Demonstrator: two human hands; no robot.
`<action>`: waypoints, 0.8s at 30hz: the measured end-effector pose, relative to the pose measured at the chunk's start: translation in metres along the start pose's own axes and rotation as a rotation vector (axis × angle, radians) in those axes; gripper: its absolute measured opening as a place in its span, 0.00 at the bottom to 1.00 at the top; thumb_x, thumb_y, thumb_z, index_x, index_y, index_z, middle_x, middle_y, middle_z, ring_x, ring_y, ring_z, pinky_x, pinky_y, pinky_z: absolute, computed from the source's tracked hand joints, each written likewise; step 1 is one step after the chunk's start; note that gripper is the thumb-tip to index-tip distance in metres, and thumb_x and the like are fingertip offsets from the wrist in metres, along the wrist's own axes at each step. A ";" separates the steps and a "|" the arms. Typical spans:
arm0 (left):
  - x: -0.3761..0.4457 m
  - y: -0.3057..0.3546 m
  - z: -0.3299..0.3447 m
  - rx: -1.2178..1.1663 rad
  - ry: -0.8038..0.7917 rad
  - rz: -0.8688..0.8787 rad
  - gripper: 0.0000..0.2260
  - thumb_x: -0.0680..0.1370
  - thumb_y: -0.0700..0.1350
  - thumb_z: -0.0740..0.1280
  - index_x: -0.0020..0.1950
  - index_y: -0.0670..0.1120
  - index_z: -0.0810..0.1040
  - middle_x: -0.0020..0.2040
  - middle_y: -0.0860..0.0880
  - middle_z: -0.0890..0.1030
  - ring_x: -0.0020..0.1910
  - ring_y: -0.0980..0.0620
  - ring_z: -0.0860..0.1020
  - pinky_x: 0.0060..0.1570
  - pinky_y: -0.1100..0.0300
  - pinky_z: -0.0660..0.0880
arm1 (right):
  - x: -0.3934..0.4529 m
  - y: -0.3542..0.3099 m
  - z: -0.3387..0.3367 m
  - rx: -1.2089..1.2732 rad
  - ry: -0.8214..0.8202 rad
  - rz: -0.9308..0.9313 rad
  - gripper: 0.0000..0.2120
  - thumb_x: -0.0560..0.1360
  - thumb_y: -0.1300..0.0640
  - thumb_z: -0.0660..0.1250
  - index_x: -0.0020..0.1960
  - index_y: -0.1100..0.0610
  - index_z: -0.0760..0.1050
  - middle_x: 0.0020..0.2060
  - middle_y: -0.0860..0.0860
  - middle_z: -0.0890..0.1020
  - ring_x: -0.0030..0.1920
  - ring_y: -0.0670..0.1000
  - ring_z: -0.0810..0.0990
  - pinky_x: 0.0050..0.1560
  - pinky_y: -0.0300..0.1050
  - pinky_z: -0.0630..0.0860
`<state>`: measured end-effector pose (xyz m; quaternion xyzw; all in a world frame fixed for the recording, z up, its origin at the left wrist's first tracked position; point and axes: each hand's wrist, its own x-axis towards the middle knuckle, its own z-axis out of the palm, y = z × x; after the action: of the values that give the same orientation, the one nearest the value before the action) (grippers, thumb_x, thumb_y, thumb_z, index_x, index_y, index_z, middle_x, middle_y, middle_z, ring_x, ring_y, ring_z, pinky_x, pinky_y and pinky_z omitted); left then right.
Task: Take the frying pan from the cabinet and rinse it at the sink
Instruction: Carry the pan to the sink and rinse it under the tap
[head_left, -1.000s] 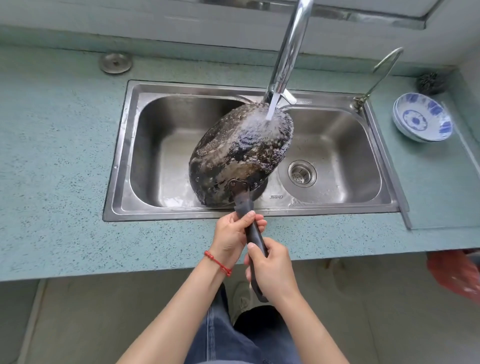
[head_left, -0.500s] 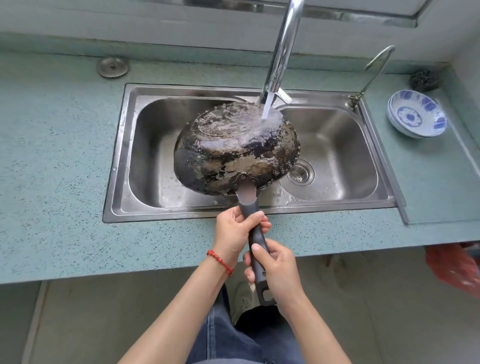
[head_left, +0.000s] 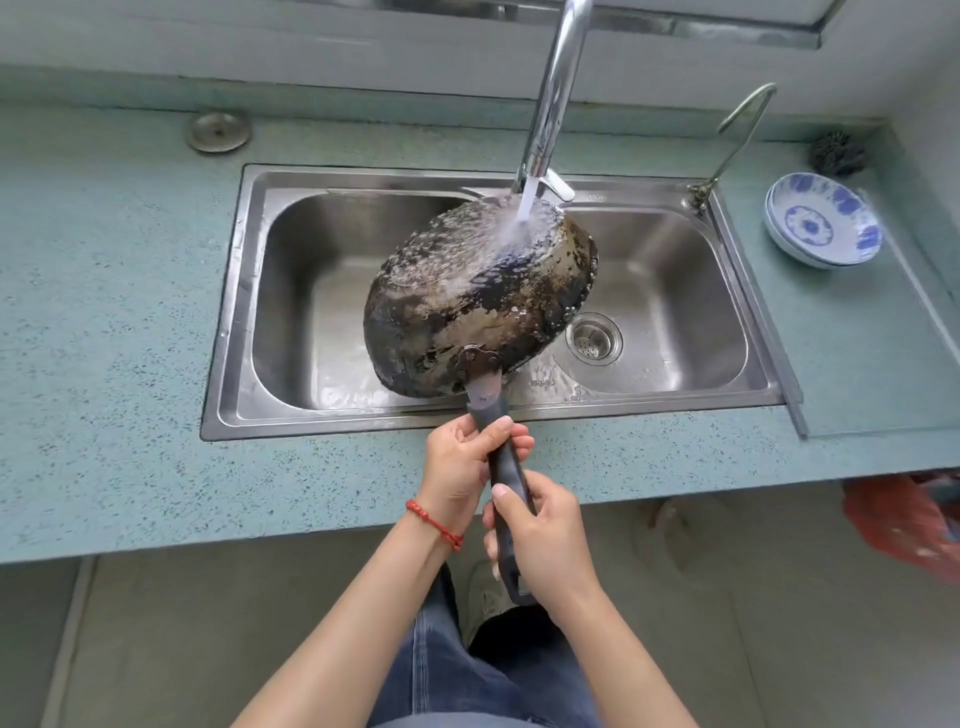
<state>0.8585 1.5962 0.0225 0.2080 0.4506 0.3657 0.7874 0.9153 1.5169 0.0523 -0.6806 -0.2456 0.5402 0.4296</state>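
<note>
A: Pan condition?
B: Round blackened metal frying pan (head_left: 480, 296), underside up, scorched, patchy, wet beneath chrome tap (head_left: 550, 104), over steel double sink (head_left: 228, 312).
A: Grip?
B: Left hand (head_left: 462, 462) and right hand (head_left: 545, 540), fingers wrapped round dark handle (head_left: 506, 467).

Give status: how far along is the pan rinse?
Done: pan is out and over the sink. In hand: left hand and right hand grip its handle; tap water hits the blackened underside. Left: the inside, facing away, can't be judged; tap runs.
</note>
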 end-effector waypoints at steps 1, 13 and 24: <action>-0.001 0.000 0.000 -0.030 0.004 -0.010 0.06 0.75 0.32 0.61 0.37 0.36 0.73 0.25 0.47 0.81 0.26 0.55 0.79 0.29 0.65 0.76 | 0.000 0.000 0.001 -0.023 0.006 0.003 0.11 0.76 0.65 0.59 0.35 0.60 0.68 0.27 0.61 0.72 0.20 0.52 0.68 0.21 0.42 0.67; -0.011 0.010 -0.014 -0.088 -0.042 0.011 0.06 0.75 0.33 0.60 0.42 0.35 0.75 0.30 0.47 0.83 0.31 0.53 0.81 0.33 0.63 0.78 | -0.001 -0.006 0.001 0.049 -0.110 0.008 0.09 0.76 0.66 0.60 0.36 0.61 0.70 0.28 0.58 0.73 0.21 0.52 0.70 0.20 0.40 0.68; -0.017 0.029 -0.016 0.022 -0.103 0.109 0.06 0.74 0.30 0.60 0.40 0.37 0.75 0.29 0.47 0.82 0.30 0.53 0.80 0.34 0.63 0.78 | 0.004 -0.017 -0.002 0.238 -0.370 0.060 0.07 0.68 0.62 0.66 0.43 0.64 0.70 0.28 0.54 0.76 0.22 0.49 0.72 0.20 0.39 0.72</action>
<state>0.8278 1.6022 0.0426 0.2596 0.4012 0.3919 0.7861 0.9206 1.5279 0.0648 -0.5216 -0.2345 0.6936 0.4381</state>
